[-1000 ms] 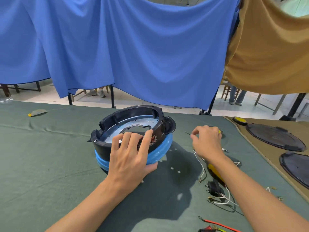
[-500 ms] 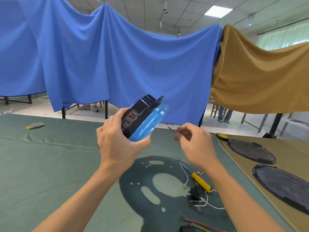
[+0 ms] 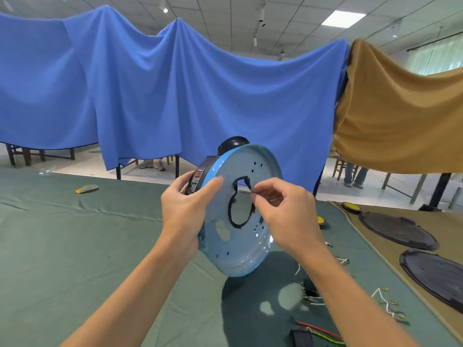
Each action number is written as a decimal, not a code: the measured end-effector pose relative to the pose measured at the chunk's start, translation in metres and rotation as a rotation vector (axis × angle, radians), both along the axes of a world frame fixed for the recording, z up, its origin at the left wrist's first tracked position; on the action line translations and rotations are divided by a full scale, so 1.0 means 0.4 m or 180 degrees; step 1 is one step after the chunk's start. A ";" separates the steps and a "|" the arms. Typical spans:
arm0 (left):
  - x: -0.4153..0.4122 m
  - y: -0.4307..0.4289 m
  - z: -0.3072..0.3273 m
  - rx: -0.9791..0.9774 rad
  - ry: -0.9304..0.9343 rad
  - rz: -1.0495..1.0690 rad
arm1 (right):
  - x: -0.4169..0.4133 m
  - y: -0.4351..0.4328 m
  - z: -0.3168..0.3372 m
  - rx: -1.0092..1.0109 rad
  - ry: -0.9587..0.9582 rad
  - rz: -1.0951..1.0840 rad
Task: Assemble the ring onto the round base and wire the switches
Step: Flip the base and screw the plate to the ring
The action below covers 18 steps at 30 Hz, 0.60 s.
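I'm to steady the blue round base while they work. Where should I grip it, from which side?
Probably take the blue base by its lower rim, coming from below. It is held on edge, underside toward the camera; the left hand grips its left rim and the right hand pinches a small part at the central opening, leaving that edge free.

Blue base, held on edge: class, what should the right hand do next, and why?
Probably feed the small piece pinched by the right hand into the centre opening: the left hand grips the base tilted, underside toward us, the pinch at that opening's rim.
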<state>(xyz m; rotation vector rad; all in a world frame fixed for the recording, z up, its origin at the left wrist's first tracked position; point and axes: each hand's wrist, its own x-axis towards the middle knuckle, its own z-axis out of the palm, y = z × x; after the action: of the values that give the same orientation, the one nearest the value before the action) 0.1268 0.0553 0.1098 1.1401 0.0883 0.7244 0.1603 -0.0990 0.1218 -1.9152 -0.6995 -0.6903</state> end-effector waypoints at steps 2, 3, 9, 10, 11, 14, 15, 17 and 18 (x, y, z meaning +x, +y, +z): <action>-0.005 0.009 0.007 -0.0183 0.0102 -0.0156 | -0.004 0.014 0.006 0.0061 -0.0052 0.0029; -0.007 0.013 0.009 -0.0273 0.0161 -0.0241 | -0.005 0.021 0.009 0.0097 -0.0074 0.0053; -0.025 0.016 0.007 -0.0574 0.0580 -0.0780 | -0.006 0.061 0.026 0.0062 -0.0318 0.0138; -0.028 0.015 0.004 -0.0574 0.0644 -0.0839 | -0.005 0.068 0.026 0.0016 -0.0384 0.0133; -0.029 0.012 0.002 -0.0589 0.0701 -0.0882 | -0.003 0.074 0.025 -0.0043 -0.0446 0.0121; -0.030 0.008 -0.011 -0.0704 0.0851 -0.0957 | 0.005 0.089 0.022 -0.0210 -0.0526 0.0123; -0.029 0.007 -0.016 -0.0743 0.0894 -0.0952 | 0.009 0.093 0.022 -0.0284 -0.0526 0.0128; -0.025 0.006 -0.025 -0.0797 0.0966 -0.0919 | 0.019 0.102 0.022 -0.0518 -0.0499 0.0124; -0.022 0.006 -0.029 -0.0814 0.0990 -0.0902 | 0.024 0.106 0.023 -0.0646 -0.0469 0.0129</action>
<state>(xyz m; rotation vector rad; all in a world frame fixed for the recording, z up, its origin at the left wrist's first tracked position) 0.1179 0.0579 0.0983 0.9857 0.2684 0.2712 0.1700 -0.0567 0.1309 -2.0423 -0.9285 -0.7647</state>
